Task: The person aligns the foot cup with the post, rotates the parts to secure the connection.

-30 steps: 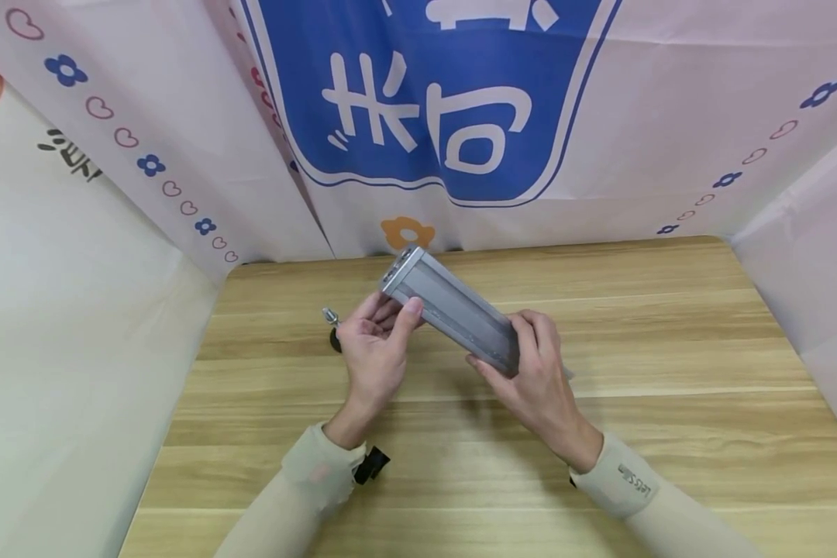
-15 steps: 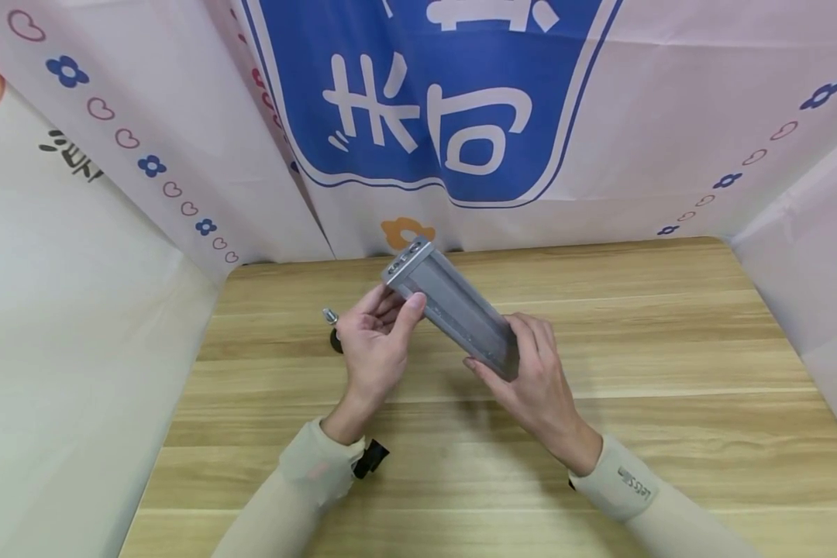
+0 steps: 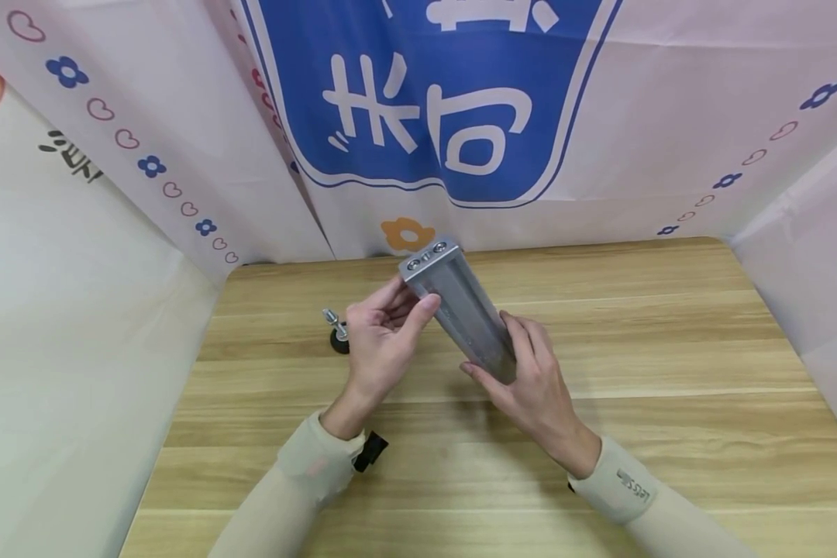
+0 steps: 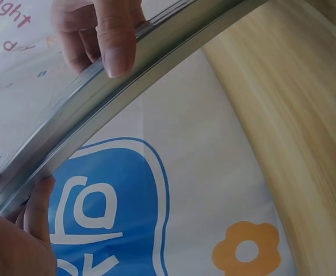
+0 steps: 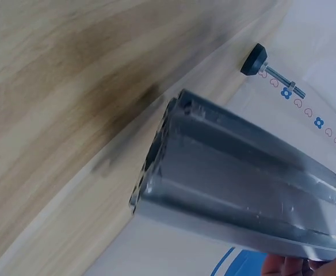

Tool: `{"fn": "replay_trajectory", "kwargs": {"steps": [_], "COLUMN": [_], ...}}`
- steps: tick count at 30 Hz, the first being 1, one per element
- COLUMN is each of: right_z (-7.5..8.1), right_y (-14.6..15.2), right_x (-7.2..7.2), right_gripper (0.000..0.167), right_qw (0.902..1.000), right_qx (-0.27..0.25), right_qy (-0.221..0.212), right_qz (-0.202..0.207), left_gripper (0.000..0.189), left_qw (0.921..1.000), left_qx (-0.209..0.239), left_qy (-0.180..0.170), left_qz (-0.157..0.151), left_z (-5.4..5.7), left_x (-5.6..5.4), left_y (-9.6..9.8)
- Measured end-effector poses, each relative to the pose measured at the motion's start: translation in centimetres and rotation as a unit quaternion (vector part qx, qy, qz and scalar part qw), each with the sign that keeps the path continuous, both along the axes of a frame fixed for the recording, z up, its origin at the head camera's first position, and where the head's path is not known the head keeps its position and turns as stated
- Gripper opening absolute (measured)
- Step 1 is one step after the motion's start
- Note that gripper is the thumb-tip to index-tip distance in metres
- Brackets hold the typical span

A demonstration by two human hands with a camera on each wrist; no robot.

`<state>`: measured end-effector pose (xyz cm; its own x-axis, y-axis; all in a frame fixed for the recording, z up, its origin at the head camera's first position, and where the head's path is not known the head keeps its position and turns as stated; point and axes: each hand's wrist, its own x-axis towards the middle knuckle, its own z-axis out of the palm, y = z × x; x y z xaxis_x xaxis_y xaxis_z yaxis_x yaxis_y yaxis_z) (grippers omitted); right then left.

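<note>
A grey aluminium profile [image 3: 469,314] is held tilted above the table, its upper end face [image 3: 428,260] showing round holes or screw heads. My left hand [image 3: 384,341] pinches it near that end, thumb on the front edge and the other fingers partly hidden behind. Lower down, my right hand [image 3: 537,395] grips it, thumb on one side and fingers on the other. A long grooved side of the profile [image 4: 87,109] crosses the left wrist view. In the right wrist view, the profile [image 5: 243,178] shows its other end, which looks hollow.
A levelling foot [image 3: 339,338] with a black base and threaded stud lies on the wooden table [image 3: 669,372], just left of my left hand. Printed white cloth [image 3: 642,139] hangs behind the table, with more sheets at both sides.
The profile's upper end has swung right and its end face has turned further into view. My left hand has shifted slightly right with it, uncovering more of the levelling foot.
</note>
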<state>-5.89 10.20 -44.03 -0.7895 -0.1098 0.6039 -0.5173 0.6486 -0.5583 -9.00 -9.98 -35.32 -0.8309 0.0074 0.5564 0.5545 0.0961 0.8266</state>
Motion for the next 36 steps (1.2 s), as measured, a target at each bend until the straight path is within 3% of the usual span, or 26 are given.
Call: {"fn": "replay_trajectory", "kwargs": {"steps": [10, 23, 36], "right_z": [0.0, 0.4, 0.6], "right_y": [0.0, 0.1, 0.3], "right_x": [0.2, 0.3, 0.6], "right_gripper": [0.087, 0.084, 0.068], "right_qw": [0.9999, 0.9996, 0.9990], "right_qx": [0.000, -0.014, -0.020], "right_qy": [-0.009, -0.007, -0.021], "right_qz": [0.006, 0.022, 0.034], "left_gripper": [0.044, 0.047, 0.049], "left_qw": [0.9980, 0.9930, 0.9863], "left_qx": [-0.050, -0.085, -0.113], "left_qy": [0.026, 0.048, 0.063], "left_qz": [-0.028, -0.066, -0.103], "left_z": [0.7, 1.8, 2.5], "left_x": [-0.4, -0.8, -1.2], "left_y": [-0.1, 0.0, 0.1]}}
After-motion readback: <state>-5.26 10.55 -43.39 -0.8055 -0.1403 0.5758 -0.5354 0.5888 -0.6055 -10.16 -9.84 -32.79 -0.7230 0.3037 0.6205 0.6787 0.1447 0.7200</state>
